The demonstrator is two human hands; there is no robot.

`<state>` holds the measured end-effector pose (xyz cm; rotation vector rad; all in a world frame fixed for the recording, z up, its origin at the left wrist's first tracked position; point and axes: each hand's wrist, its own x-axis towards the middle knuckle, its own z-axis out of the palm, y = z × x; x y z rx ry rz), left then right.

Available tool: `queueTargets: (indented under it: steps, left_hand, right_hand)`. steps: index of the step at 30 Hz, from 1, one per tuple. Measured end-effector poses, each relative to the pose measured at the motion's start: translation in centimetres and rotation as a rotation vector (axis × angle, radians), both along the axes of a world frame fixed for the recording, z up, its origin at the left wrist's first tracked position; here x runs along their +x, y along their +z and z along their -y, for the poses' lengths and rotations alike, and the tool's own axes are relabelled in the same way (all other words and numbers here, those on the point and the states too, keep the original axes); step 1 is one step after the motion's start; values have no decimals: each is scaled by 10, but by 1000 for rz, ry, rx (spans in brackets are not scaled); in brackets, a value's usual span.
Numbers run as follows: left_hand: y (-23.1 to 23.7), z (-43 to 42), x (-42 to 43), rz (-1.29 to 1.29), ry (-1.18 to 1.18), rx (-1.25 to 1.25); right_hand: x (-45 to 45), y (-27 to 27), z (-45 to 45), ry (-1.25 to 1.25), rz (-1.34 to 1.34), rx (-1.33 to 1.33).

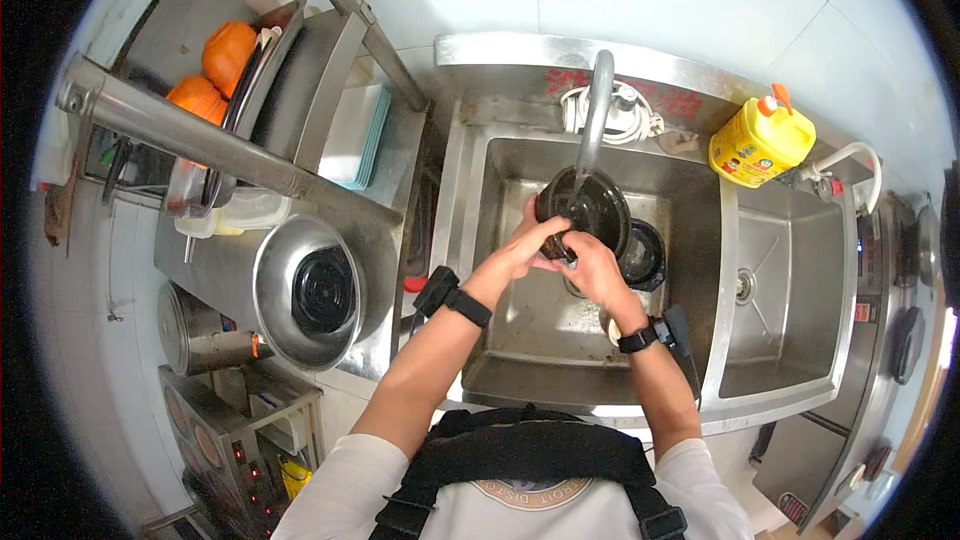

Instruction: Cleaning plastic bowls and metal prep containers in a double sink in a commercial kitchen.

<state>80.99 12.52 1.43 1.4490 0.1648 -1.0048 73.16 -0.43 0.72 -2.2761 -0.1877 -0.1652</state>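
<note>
Under the metal faucet, a glossy black bowl is tilted with its inside towards the spout. Water seems to run from the spout into it. My left hand grips the bowl's left side, thumb over the near rim. At the near edge, my right hand also holds the bowl, its fingers close to those of the left. Another black bowl rests in the stainless steel sink basin, just right of the held one. A pale round thing is partly hidden below my right wrist.
A yellow detergent jug stands on the ledge by the smaller basin. Left of the sink, a steel bowl contains black dishes. A metal shelf post crosses above stacked trays. Coiled white hose lies behind the faucet.
</note>
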Motion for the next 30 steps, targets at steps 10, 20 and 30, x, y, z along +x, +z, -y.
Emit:
queueTargets:
  steps: [10, 20, 30]
  left_hand:
    - [-29, -27, -48, -21, 173, -226]
    - [-32, -42, -42, 89, 173, -292]
    - [-9, -41, -50, -8, 96, -190]
  right_hand:
    - [0, -20, 0, -159, -576, -6]
    - [14, -39, 3, 425, -235, 375]
    - [54, 15, 3, 433, 379, -27]
